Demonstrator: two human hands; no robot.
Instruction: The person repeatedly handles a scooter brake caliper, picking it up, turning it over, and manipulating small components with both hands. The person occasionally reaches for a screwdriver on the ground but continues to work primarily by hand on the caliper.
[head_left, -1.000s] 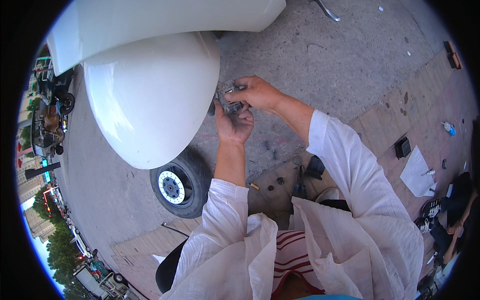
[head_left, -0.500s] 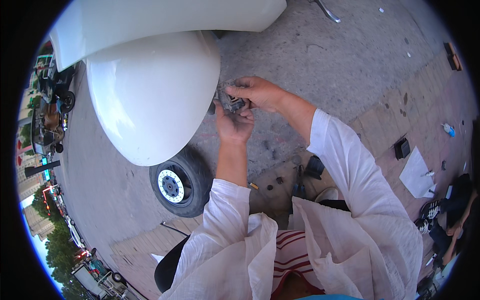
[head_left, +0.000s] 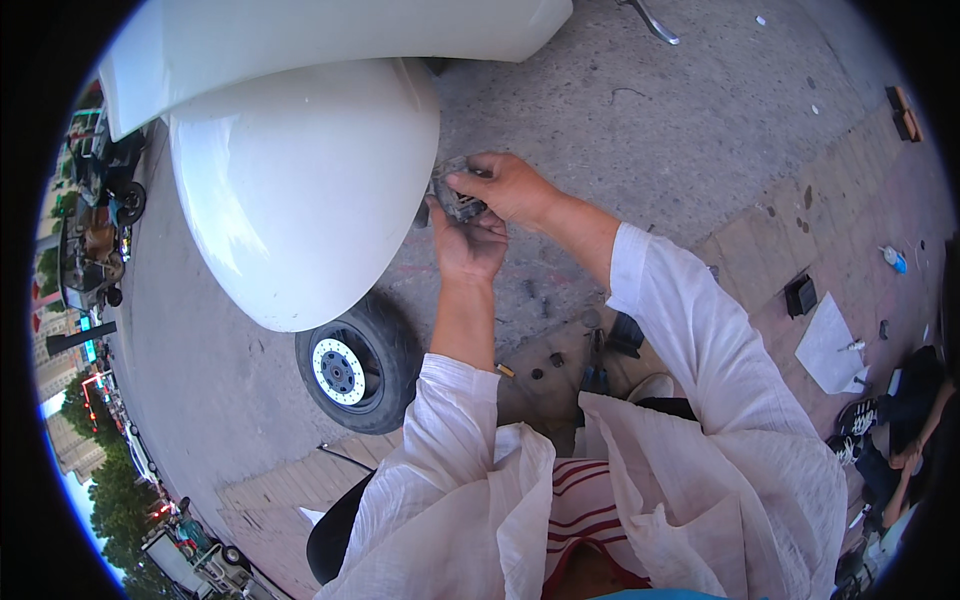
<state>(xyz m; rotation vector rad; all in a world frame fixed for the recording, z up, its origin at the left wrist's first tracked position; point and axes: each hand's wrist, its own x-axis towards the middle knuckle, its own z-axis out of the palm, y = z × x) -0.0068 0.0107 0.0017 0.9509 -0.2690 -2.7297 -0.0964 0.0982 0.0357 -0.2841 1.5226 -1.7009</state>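
Note:
A grimy grey metal part point(head_left: 457, 203) is held just right of a glossy white front mudguard point(head_left: 295, 180), beneath an upper white body panel point(head_left: 330, 30). My left hand point(head_left: 467, 243) supports the part from below, thumb up along its left side, fingers curled. My right hand point(head_left: 505, 188) grips it from above, with the thumb lying over its face and partly hiding it. Below the mudguard a wheel with a disc point(head_left: 340, 372) lies flat on the pavement.
Pliers point(head_left: 594, 368), a black box-like piece point(head_left: 800, 295), a white sheet point(head_left: 830, 350) and a blue-and-white container point(head_left: 893, 258) lie on the paving point(head_left: 745, 250). Another person point(head_left: 905, 450) is at the lower right. Parked scooters point(head_left: 100, 230) stand along the left.
My right thumb has shifted up and left across the metal part, and the right hand has turned slightly. The part stays in both hands; the view has barely moved.

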